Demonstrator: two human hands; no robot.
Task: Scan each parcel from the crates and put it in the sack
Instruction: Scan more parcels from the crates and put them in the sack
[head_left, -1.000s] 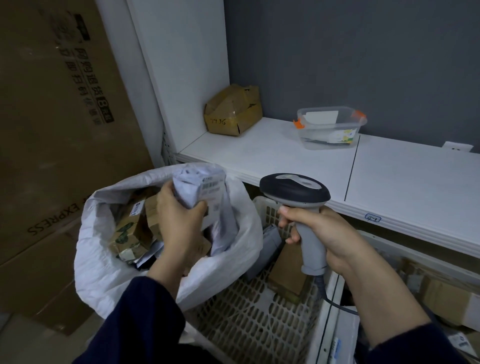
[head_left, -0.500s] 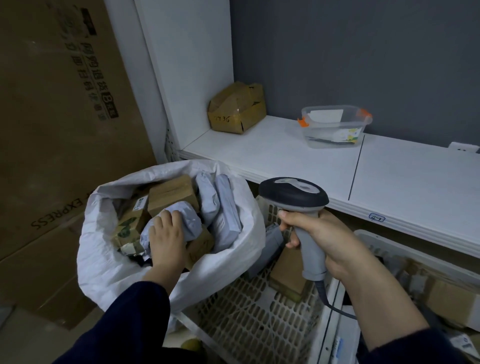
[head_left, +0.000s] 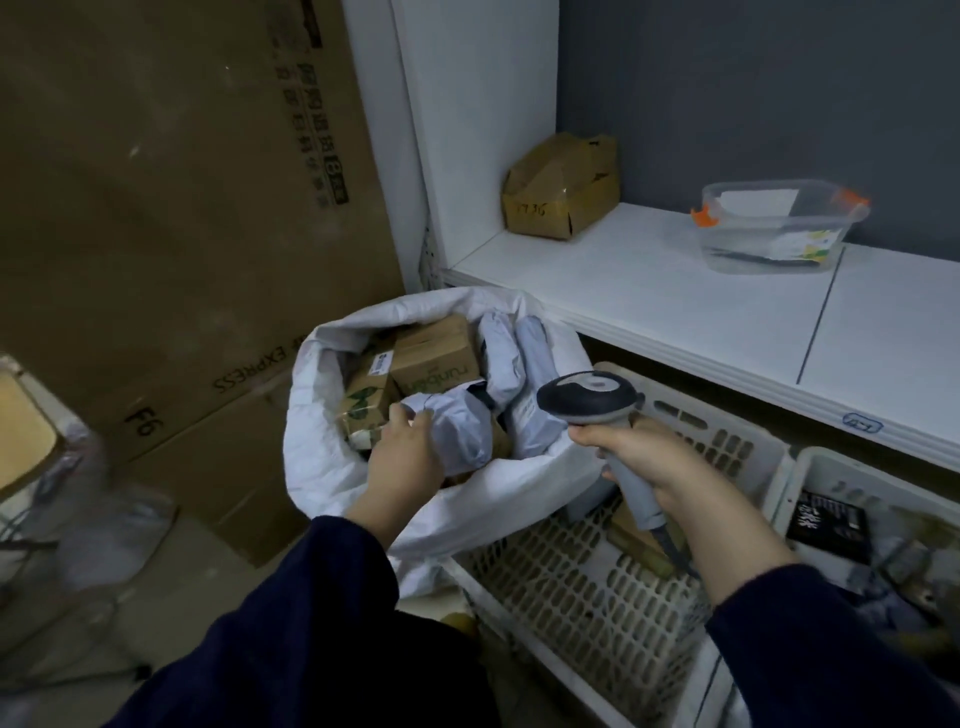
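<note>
Since a second ago the mailer (head_left: 460, 431) has dropped from above the sack's mouth to lie inside it, and the left hand (head_left: 410, 457) has followed it down. That hand now rests at the mailer's left end, fingers loose and only touching the film, gripping nothing that I can see. The mailer sits crumpled on top of the load, against brown boxes (head_left: 434, 358) and two more grey bags (head_left: 519, 353) standing on end. The sack (head_left: 322, 467) is nearly full to its rolled rim.

The right hand (head_left: 649, 457) is wrapped round the handle of the scanner (head_left: 587, 395), head pointing forward over the crate (head_left: 571, 597). A brown parcel (head_left: 639, 535) lies in that crate just under the wrist, partly hidden. A second crate (head_left: 810, 467) stands beside it with more goods, under the white shelf (head_left: 649, 291).

I judge the mailer light, soft and slick, so it is best taken by a bunched end or round its bulk, not by flat film. The brown parcel looks stiff and should take a plain grip across its edges, label turned up for the scanner.
</note>
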